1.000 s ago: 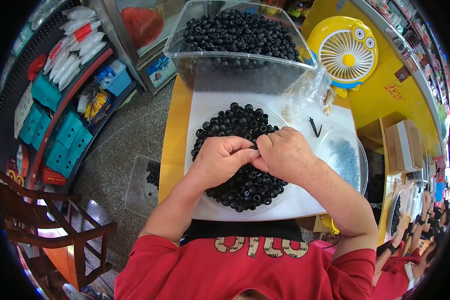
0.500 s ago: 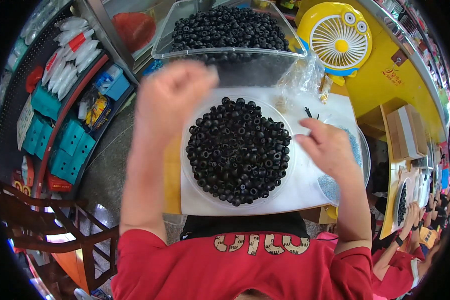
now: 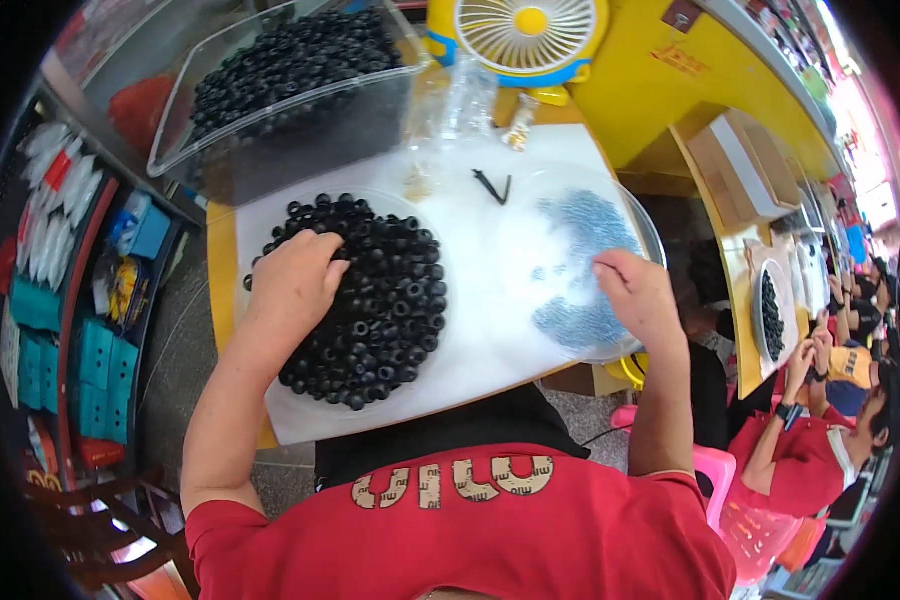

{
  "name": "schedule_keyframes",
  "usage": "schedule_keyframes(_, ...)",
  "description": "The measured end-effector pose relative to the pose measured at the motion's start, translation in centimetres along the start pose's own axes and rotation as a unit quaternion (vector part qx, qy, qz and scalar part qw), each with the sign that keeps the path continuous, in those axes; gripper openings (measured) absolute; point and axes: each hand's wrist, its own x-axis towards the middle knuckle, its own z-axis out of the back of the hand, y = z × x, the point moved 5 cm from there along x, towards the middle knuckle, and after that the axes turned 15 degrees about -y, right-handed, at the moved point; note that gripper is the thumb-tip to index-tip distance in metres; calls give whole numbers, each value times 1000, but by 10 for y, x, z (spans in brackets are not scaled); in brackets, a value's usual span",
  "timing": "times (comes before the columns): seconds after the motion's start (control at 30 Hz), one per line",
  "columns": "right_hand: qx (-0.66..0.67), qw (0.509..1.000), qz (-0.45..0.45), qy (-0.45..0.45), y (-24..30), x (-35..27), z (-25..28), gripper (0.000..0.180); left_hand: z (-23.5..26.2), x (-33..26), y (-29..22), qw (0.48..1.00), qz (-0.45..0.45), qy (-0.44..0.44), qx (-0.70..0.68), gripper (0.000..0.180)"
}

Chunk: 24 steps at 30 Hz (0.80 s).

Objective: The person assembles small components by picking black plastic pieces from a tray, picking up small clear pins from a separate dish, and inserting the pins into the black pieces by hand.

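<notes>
Resting palm-down on the left side of a heap of small black ring-shaped parts [image 3: 365, 300], the left hand [image 3: 295, 285] has its fingers curled into the pile; whether any ring is actually pinched between them cannot be told. The rings are far too many to count and lie piled on one round clear plastic plate [image 3: 260, 255], which sits on one white sheet-covered tabletop [image 3: 485, 270]. Behind the plate stands one large clear plastic bin [image 3: 290, 90], tilted and filled with more of the same black rings.

Further right, near the middle back of the table, lie one crumpled clear plastic bag [image 3: 460, 95] and one small black V-shaped clip [image 3: 493, 186], apart from both plates. Behind them stands one yellow desk fan with a white grille [image 3: 530, 35].

To the right is a second round clear plastic plate [image 3: 642, 215], holding a thin scatter of tiny blue-grey pieces [image 3: 580, 235], uncountable at this size. The right hand [image 3: 635, 295] rests at this plate's near edge, fingers bent down onto the small pieces; it is loosely closed, and nothing can be seen held in it.

At the far right, at another yellow table, one co-worker in a red shirt [image 3: 805, 470] sits by a third plate of black rings [image 3: 770, 315].
</notes>
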Motion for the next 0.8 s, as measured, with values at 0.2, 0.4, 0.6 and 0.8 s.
schedule_keyframes(0.2, -10, 995, 59, 81, 9, -8, -25, 16, -7, -3, -11, 999, -26, -6, 34, 15)
schedule_keyframes(0.4, -108, 979, 119, 125, 7, 0, -50, 15, 4, 0, 3, 965, 147, -81, -200, 18)
schedule_keyframes(0.6, 90, 992, -80, 29, 2, 16, -38, 12, 21, -3, 20, 790, 307, -111, -519, 12)
schedule_keyframes(0.8, 316, 911, -246, 99, -13, 9, -39, 15, 11, -11, 27, 706, 350, -98, -608, 18)
